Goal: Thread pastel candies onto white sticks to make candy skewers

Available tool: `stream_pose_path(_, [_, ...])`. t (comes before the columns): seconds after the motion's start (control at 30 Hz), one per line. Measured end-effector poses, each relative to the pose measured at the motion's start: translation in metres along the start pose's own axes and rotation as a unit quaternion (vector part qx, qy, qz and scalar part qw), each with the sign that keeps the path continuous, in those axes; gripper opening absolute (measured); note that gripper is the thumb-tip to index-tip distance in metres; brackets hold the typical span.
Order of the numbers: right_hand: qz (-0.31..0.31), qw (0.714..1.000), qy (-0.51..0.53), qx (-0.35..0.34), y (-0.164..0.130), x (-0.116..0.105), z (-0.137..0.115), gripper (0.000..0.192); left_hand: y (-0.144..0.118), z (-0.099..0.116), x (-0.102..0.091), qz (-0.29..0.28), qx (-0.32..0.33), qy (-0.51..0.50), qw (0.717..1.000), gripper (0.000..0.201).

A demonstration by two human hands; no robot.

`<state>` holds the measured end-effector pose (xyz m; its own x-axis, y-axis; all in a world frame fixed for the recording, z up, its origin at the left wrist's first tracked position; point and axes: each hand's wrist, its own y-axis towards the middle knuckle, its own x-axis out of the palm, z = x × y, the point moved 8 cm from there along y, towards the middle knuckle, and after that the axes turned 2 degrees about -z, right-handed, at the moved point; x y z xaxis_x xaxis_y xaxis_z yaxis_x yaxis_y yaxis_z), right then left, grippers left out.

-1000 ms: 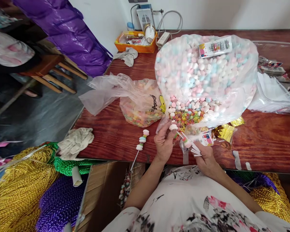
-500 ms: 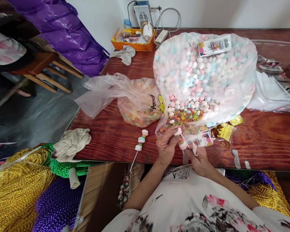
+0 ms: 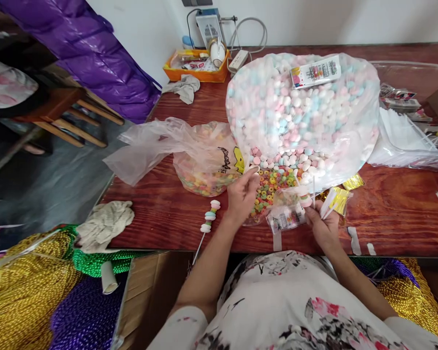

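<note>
My right hand (image 3: 323, 224) grips a thin white stick with a few marshmallows (image 3: 306, 199) threaded on it, plus spare sticks, just right of small printed packets (image 3: 286, 217). My left hand (image 3: 242, 195) reaches with curled fingers to the mouth of the big clear bag of pastel marshmallows (image 3: 299, 107), beside a heap of coloured cereal rings (image 3: 270, 182). Whether its fingertips pinch anything is unclear. A finished marshmallow skewer (image 3: 209, 217) lies on the wooden table (image 3: 160, 204) left of that hand.
A second bag of cereal rings (image 3: 208, 167) sits left of the heap, gold twist ties (image 3: 337, 197) on the right. Stacked clear bags (image 3: 405, 141), an orange tray (image 3: 195, 73), cloths (image 3: 104, 223), gold bead strings (image 3: 25, 291) and a wooden chair (image 3: 65, 107) surround the table.
My left hand left the stick and moved up to the bag's mouth. My right hand carried the stick to the right, away from the left hand.
</note>
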<state>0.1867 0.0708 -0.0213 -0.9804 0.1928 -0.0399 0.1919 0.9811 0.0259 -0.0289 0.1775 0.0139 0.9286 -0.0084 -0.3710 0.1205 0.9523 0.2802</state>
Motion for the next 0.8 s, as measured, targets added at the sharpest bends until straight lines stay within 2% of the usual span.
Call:
stream_pose_path(0.03, [0.007, 1.000, 0.015, 0.008, 0.001, -0.005, 0.001, 0.027, 0.019, -0.001, 0.007, -0.040, 0.020, 0.085, 0.995, 0.030])
stream_pose_path(0.07, [0.009, 1.000, 0.025, 0.012, 0.002, -0.008, 0.002, 0.026, 0.035, -0.004, 0.019, -0.105, 0.034, 0.172, 0.979, 0.028])
stream_pose_path(0.13, [0.001, 1.000, 0.008, -0.001, -0.001, -0.009, 0.002, 0.027, 0.057, -0.014, 0.044, -0.221, 0.040, 0.321, 0.920, 0.023])
stream_pose_path(0.17, [-0.007, 1.000, -0.016, -0.016, -0.003, -0.008, 0.001, 0.027, 0.064, -0.018, 0.053, -0.260, 0.039, 0.369, 0.891, 0.022])
stream_pose_path(0.23, [-0.021, 0.997, -0.062, -0.047, -0.008, -0.007, -0.001, 0.030, 0.070, -0.022, 0.063, -0.290, 0.039, 0.417, 0.860, 0.022])
stream_pose_path(0.3, [-0.030, 0.994, -0.084, -0.064, -0.011, -0.007, 0.001, 0.031, 0.068, -0.020, 0.066, -0.287, 0.057, 0.417, 0.861, 0.021])
stream_pose_path(0.37, [-0.036, 0.994, -0.084, -0.064, -0.012, -0.008, 0.003, 0.031, 0.062, -0.016, 0.063, -0.264, 0.090, 0.371, 0.886, 0.019])
stream_pose_path(0.43, [-0.043, 0.993, -0.084, -0.067, -0.011, -0.007, 0.003, 0.031, 0.053, -0.011, 0.052, -0.213, 0.099, 0.264, 0.936, 0.015])
stream_pose_path(0.5, [-0.056, 0.990, -0.096, -0.087, -0.010, -0.002, -0.002, 0.029, 0.044, -0.011, 0.033, -0.132, 0.039, 0.101, 0.985, 0.007])
stream_pose_path(0.53, [-0.063, 0.987, -0.105, -0.102, -0.010, 0.001, -0.007, 0.027, 0.037, -0.014, 0.024, -0.092, -0.015, 0.008, 0.996, 0.003])
stream_pose_path(0.57, [-0.071, 0.984, -0.114, -0.115, -0.010, 0.005, -0.011, 0.025, 0.027, -0.018, 0.018, -0.059, -0.074, -0.086, 0.992, 0.008])
stream_pose_path(0.6, [-0.081, 0.981, -0.121, -0.126, -0.010, 0.010, -0.015, 0.023, 0.016, -0.020, 0.014, -0.036, -0.132, -0.173, 0.975, 0.015])
stream_pose_path(0.67, [-0.102, 0.977, -0.130, -0.137, -0.011, 0.018, -0.021, 0.019, -0.007, -0.017, 0.013, -0.015, -0.216, -0.304, 0.928, 0.027])
stream_pose_path(0.73, [-0.123, 0.973, -0.134, -0.142, -0.012, 0.024, -0.025, 0.018, -0.026, -0.008, 0.012, -0.004, -0.251, -0.372, 0.893, 0.032])
stream_pose_path(0.8, [-0.146, 0.968, -0.138, -0.151, -0.015, 0.030, -0.028, 0.020, -0.038, -0.002, 0.007, 0.015, -0.252, -0.397, 0.883, 0.031])
